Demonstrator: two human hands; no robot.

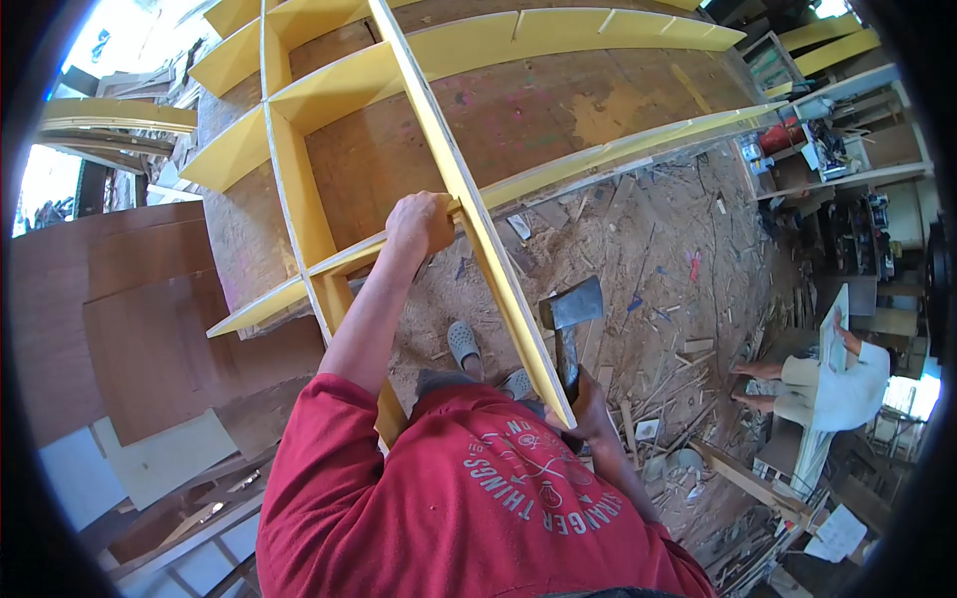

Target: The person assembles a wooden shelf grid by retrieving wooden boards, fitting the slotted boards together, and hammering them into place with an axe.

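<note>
A frame of yellow-faced boards (427,112), slotted together as a grid, stands partly on a brown worktable (371,164) and reaches out toward my body. My left hand (420,224) is closed over the top edge of a yellow cross board, right where it meets the long board. On the other side of that long board, my right hand (592,406) grips the dark handle of a hatchet (574,305). The hatchet head points up and away from me, beside the long board. Part of my right hand's fingers is hidden behind the handle and board.
Sawdust and wood scraps cover the floor (658,289) around my feet. Brown panels (179,339) lie at the left. At the right, another person in a white top (857,387) sits low with a hand on a pale board. Shelves (837,179) with tools stand beyond.
</note>
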